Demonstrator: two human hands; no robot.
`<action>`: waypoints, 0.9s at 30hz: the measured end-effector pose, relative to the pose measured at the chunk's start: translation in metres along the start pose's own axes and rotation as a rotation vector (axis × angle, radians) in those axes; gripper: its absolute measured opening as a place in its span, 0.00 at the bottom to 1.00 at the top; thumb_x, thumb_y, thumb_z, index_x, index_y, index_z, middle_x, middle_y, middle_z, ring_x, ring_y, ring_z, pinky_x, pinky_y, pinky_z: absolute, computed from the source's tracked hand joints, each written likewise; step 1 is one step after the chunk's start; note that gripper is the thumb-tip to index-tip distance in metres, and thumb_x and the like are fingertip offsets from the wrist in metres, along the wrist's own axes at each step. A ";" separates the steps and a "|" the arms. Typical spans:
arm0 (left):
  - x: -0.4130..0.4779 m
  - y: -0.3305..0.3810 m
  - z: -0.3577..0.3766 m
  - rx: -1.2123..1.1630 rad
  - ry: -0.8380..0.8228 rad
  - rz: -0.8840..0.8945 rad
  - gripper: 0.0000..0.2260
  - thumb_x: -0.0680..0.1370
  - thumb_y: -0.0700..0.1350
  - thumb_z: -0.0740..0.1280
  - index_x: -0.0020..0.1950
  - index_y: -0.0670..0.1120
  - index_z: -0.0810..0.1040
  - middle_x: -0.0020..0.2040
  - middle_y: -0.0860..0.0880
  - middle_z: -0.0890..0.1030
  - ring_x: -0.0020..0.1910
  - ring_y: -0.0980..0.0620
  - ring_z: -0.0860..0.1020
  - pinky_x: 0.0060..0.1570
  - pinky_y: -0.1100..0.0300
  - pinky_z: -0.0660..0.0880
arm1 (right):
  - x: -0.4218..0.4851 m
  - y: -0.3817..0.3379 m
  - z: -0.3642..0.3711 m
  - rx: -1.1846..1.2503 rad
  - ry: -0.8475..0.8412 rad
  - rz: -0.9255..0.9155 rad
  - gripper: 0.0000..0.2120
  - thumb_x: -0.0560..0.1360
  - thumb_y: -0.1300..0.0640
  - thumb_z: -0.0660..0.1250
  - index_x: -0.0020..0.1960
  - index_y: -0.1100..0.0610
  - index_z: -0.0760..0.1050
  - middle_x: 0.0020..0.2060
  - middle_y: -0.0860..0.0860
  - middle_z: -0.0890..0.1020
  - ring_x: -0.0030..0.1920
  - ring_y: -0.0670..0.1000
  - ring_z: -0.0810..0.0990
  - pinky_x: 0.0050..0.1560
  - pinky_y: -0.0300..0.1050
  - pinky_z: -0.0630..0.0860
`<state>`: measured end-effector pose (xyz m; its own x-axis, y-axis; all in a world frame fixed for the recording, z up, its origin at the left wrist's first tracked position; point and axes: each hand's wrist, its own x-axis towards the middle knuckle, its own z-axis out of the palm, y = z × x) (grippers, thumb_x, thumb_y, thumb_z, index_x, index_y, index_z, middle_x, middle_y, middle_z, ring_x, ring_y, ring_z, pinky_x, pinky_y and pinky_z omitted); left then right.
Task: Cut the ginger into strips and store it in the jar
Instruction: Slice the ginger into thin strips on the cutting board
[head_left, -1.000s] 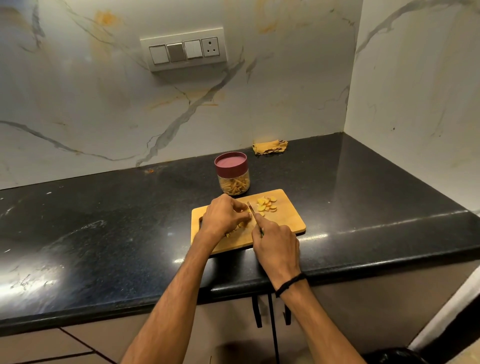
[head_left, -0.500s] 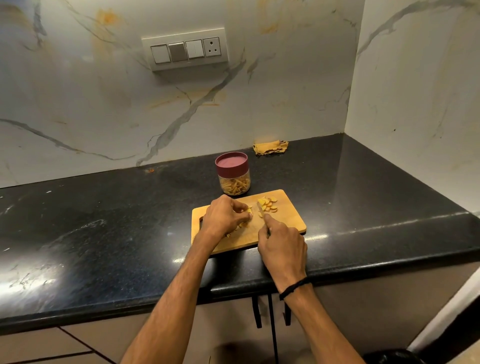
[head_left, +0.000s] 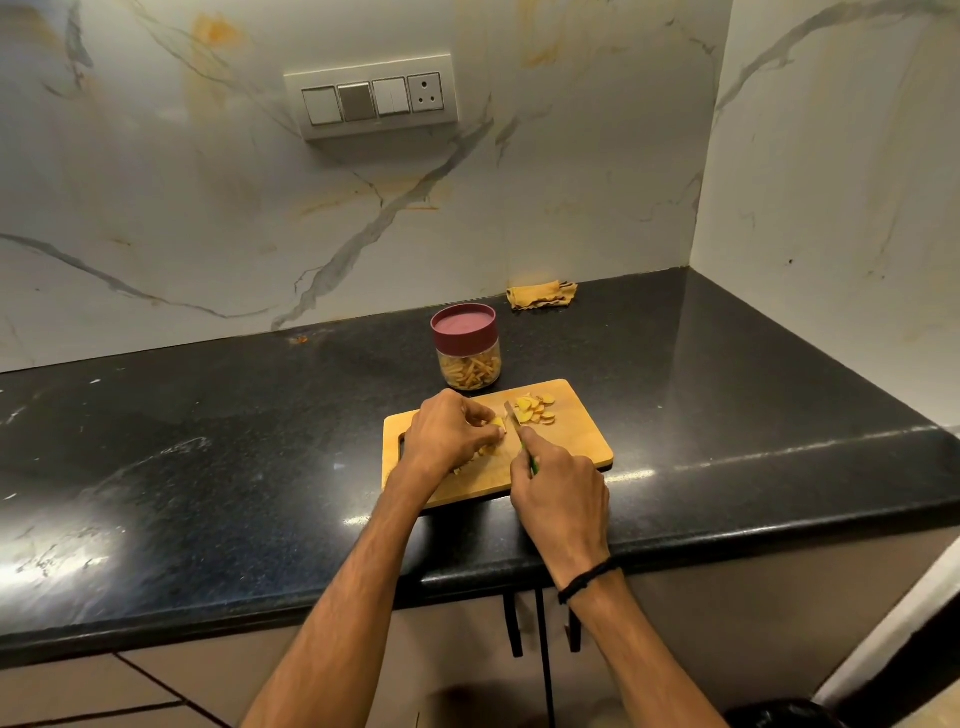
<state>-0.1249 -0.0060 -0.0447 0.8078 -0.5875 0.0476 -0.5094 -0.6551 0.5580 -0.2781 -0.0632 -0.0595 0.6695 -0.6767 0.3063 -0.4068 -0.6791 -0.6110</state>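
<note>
Black bench (head_left: 208, 467) under the board (head_left: 582, 441): your left grip (head_left: 447, 434) pinches a ginger piece (head_left: 497, 423), right grip (head_left: 561, 493) clasps the knife (head_left: 513, 418), tip pointing away toward the lidded jar (head_left: 467, 358).

The black countertop (head_left: 234, 441) bears a wooden cutting board (head_left: 576, 441), lidded jar (head_left: 467, 358) and yellow cloth (head_left: 541, 295).

On the cutting board (head_left: 571, 441), the left hand (head_left: 448, 435) pinches ginger (head_left: 497, 423) while the right hand (head_left: 561, 493) grips a knife (head_left: 514, 420).
</note>
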 end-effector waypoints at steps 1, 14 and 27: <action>0.000 0.000 0.000 0.005 0.004 0.002 0.16 0.75 0.49 0.76 0.61 0.48 0.84 0.59 0.51 0.84 0.42 0.60 0.78 0.41 0.64 0.77 | -0.001 0.000 0.000 0.000 -0.002 -0.006 0.20 0.82 0.49 0.56 0.74 0.46 0.66 0.45 0.47 0.83 0.36 0.43 0.71 0.30 0.29 0.59; -0.003 0.002 -0.002 0.015 -0.009 -0.003 0.14 0.76 0.49 0.75 0.61 0.50 0.84 0.57 0.52 0.84 0.43 0.57 0.80 0.41 0.63 0.79 | 0.001 -0.002 0.000 -0.016 -0.061 -0.046 0.20 0.83 0.49 0.57 0.74 0.44 0.66 0.45 0.46 0.83 0.36 0.42 0.70 0.36 0.32 0.66; -0.007 0.008 -0.002 0.016 -0.012 -0.049 0.13 0.76 0.49 0.74 0.60 0.49 0.84 0.55 0.53 0.84 0.42 0.56 0.80 0.45 0.56 0.82 | -0.010 -0.001 -0.014 -0.187 -0.157 -0.057 0.18 0.84 0.51 0.54 0.73 0.46 0.64 0.49 0.49 0.80 0.40 0.47 0.69 0.39 0.39 0.64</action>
<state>-0.1340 -0.0058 -0.0387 0.8283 -0.5602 0.0106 -0.4741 -0.6907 0.5460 -0.2927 -0.0594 -0.0518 0.7767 -0.5936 0.2104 -0.4642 -0.7654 -0.4457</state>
